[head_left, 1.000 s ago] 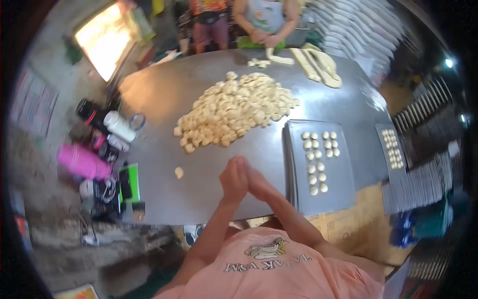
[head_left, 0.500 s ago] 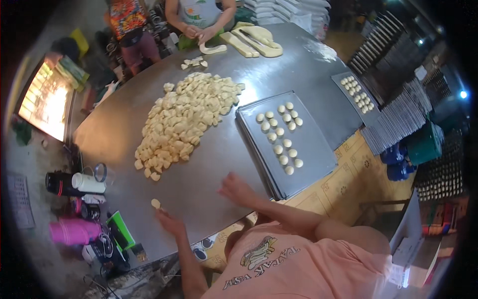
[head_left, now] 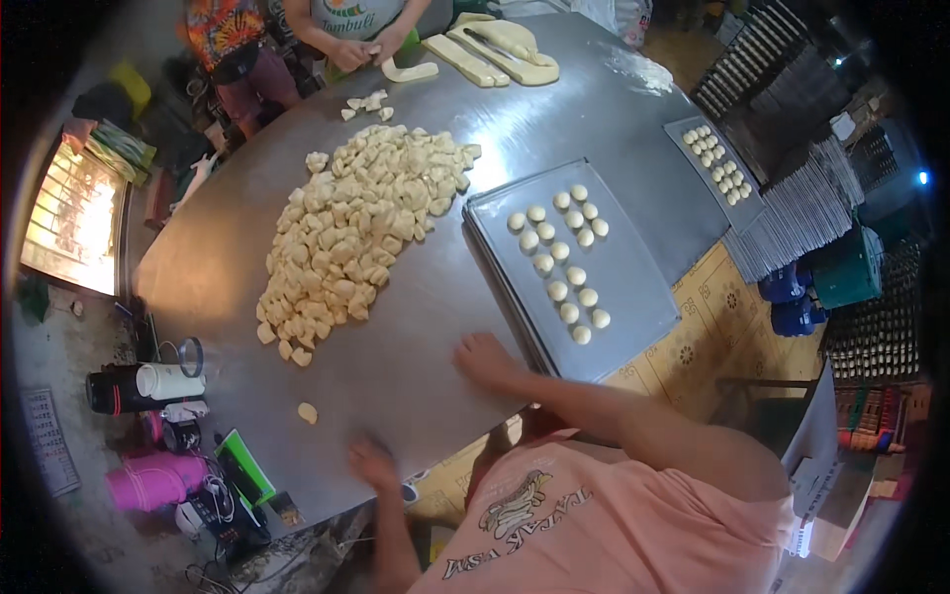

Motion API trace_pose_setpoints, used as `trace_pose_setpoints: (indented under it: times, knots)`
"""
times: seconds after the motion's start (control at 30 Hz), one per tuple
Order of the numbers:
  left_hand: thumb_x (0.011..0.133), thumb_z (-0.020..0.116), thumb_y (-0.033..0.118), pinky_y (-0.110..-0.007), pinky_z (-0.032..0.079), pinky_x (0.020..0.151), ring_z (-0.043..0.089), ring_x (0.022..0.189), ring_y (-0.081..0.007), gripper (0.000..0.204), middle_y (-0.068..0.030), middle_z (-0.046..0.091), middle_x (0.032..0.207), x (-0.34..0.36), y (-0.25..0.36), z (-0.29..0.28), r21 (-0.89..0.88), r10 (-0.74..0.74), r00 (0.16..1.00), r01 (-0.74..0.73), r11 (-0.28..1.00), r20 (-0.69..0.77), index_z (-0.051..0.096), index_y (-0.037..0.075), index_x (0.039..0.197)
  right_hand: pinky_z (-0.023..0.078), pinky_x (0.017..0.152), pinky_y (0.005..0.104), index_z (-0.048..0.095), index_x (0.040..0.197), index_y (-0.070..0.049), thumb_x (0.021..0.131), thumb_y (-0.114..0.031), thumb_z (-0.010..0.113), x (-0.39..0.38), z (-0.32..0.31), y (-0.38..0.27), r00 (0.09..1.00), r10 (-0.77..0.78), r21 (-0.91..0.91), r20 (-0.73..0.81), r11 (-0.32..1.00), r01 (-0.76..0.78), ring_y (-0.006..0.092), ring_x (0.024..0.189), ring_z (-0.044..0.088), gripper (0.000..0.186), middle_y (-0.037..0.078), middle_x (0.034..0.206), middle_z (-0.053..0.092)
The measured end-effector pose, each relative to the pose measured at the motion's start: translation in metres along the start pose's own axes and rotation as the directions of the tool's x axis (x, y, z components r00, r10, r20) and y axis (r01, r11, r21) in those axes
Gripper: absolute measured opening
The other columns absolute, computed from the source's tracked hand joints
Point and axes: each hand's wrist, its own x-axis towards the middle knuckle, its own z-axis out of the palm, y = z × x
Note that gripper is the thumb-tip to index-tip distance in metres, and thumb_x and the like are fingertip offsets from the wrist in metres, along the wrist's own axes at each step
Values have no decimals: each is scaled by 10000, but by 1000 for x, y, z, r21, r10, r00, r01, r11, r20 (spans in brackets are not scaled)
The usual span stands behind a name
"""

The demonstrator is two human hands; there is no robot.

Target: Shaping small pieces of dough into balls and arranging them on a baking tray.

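Observation:
My left hand (head_left: pixel 373 462) is low over the near edge of the metal table (head_left: pixel 416 366), its fingers smeared by motion. A single pale dough piece (head_left: pixel 308 413) lies on the tabletop, up and left of that hand and apart from it. My right hand (head_left: pixel 485 358) rests on the table beside the lower left corner of a stack of baking trays (head_left: pixel 633 287). Its fingers are curled down, and whatever lies beneath them is hidden. Several round dough balls (head_left: pixel 558 291) stand in rows on the top tray. A big heap of cut dough pieces (head_left: pixel 346 228) spreads beyond my hands.
Across the table a person's hands (head_left: pixel 361 51) hold a dough strip (head_left: pixel 410 72), near long dough slabs (head_left: pixel 495 54). Another tray of dough balls (head_left: pixel 717 163) sits at the right edge. Flasks (head_left: pixel 148 386) and a pink container (head_left: pixel 153 481) stand at the left.
My left hand has drawn back toward me from the single dough piece, which stays on the table. My right hand has shifted slightly right, toward the trays. The view has shifted a little.

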Motion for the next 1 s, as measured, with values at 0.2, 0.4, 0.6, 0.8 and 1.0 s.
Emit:
trace_pose_setpoints:
  times: [0.2, 0.4, 0.6, 0.8, 1.0]
  knots:
    - [912, 503, 176, -417, 438, 723, 533, 827, -314, 163, -143, 564, 894, 73, 20, -1, -98, 105, 994, -103, 990, 9, 571, 53, 994, 384, 806, 406, 565, 936, -76, 854, -233, 501, 42, 22, -34, 951, -284, 7, -123, 958, 287, 285, 874, 509, 188, 113, 949, 554]
    - [953, 452, 196, -406, 456, 657, 574, 755, -292, 202, -128, 609, 882, 45, -38, -8, -162, -229, 973, 222, 961, -22, 575, 36, 976, 391, 795, 442, 586, 845, -72, 804, -172, 511, 58, -21, 21, 968, -170, -104, -185, 983, 153, 318, 846, 516, 132, 119, 873, 564]
    - [903, 469, 165, -380, 462, 763, 514, 795, -219, 130, -77, 539, 917, 16, 20, -3, 118, -124, 954, 95, 988, 272, 570, 89, 935, 388, 830, 412, 595, 876, -63, 828, -154, 497, 29, 13, -37, 955, -292, -87, -59, 954, 287, 306, 861, 509, 141, 139, 884, 539]
    - [871, 492, 149, -348, 460, 732, 538, 797, -213, 140, -73, 563, 892, 59, -28, -32, 13, -152, 968, 152, 988, 198, 578, 91, 965, 391, 801, 413, 557, 870, -52, 815, -164, 509, 84, -28, -10, 968, -246, -99, -42, 965, 241, 319, 837, 496, 133, 139, 891, 532]
    - [830, 523, 148, -324, 454, 694, 551, 804, -198, 152, -63, 587, 854, -38, 21, -2, 347, -36, 989, -15, 938, 141, 585, 111, 964, 386, 769, 423, 541, 863, -49, 757, -118, 533, 14, 23, -7, 958, -278, -112, -72, 956, 269, 322, 814, 479, 127, 146, 872, 509]
